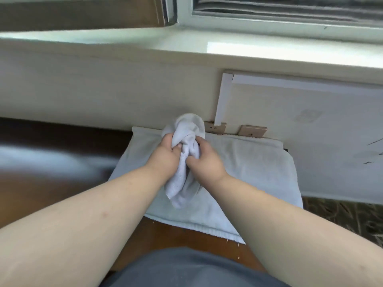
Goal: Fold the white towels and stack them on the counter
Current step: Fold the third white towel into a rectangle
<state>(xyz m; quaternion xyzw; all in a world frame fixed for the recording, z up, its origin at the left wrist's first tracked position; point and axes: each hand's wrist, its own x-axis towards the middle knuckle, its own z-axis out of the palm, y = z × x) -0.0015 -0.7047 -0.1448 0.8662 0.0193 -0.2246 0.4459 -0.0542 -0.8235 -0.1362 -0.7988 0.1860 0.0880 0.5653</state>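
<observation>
Left hand (165, 156) and right hand (204, 161) close together, both clenched on bunched small towel (186, 158), held above flat big towel (238, 162) on brown counter (62, 183). Best next: find two corners, shake cloth open, lay flat, then fold. Wall outlets (215, 127) behind.
</observation>
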